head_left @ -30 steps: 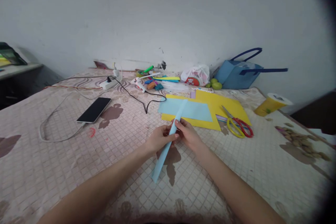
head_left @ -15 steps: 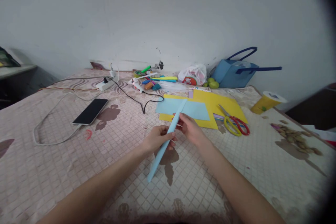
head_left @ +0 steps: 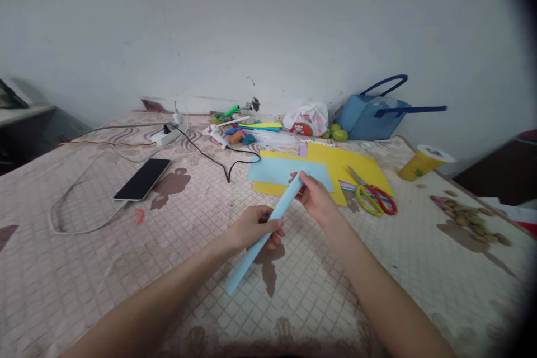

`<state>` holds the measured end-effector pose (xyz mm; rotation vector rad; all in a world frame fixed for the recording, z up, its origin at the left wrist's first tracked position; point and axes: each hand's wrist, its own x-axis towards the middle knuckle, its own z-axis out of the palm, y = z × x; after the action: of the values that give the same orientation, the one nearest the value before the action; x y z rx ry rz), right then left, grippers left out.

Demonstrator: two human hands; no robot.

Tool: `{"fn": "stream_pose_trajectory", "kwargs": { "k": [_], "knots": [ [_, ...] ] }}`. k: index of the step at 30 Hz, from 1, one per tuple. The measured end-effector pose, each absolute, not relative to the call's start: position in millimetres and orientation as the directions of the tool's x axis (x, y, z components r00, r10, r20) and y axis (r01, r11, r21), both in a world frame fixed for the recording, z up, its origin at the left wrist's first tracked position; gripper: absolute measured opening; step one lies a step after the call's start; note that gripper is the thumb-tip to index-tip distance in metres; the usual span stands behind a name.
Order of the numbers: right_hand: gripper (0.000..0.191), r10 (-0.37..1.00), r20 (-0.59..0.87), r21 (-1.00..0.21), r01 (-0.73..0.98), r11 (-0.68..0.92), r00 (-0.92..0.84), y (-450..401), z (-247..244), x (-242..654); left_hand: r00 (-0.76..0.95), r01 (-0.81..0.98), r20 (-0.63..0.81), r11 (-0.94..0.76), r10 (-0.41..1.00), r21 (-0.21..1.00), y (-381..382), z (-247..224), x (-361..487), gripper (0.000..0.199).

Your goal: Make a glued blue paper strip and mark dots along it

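A long, narrow strip of light blue paper (head_left: 250, 257), folded or rolled, slants up and to the right over the table. Around its middle my left hand (head_left: 257, 228) is closed, thumb on top and fingers beneath. My right hand (head_left: 315, 196) pinches the strip's far end between thumb and fingers. Behind that end lies a flat light blue sheet (head_left: 268, 169) on top of yellow paper (head_left: 356, 162). A pair of scissors (head_left: 375, 199) with one yellow and one red handle rests at the right edge of the yellow paper.
A phone (head_left: 143, 179) on a charging cable lies left, near a power strip (head_left: 165, 135). At the back are a white glue gun (head_left: 216, 135), a plastic bag (head_left: 306, 119) and a blue bag (head_left: 369, 118). A yellow cup (head_left: 423, 163) and peanuts (head_left: 472, 221) are at right.
My right hand has shifted slightly to the right with the strip's far end. The strip now slants more and shows a broader face, its near end moved left. My left hand still grips its middle.
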<state>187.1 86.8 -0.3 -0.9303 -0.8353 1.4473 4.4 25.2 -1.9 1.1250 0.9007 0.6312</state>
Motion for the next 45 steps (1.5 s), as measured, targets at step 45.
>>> {"fn": "stream_pose_trajectory", "kwargs": {
  "k": [45],
  "knots": [
    [0.023,0.981,-0.137,-0.929,-0.327,-0.174,-0.135,79.9,-6.6,179.7,0.427,0.187,-0.25,0.185,0.869,0.965,43.6,2.4,-16.8,0.026]
  ]
}}
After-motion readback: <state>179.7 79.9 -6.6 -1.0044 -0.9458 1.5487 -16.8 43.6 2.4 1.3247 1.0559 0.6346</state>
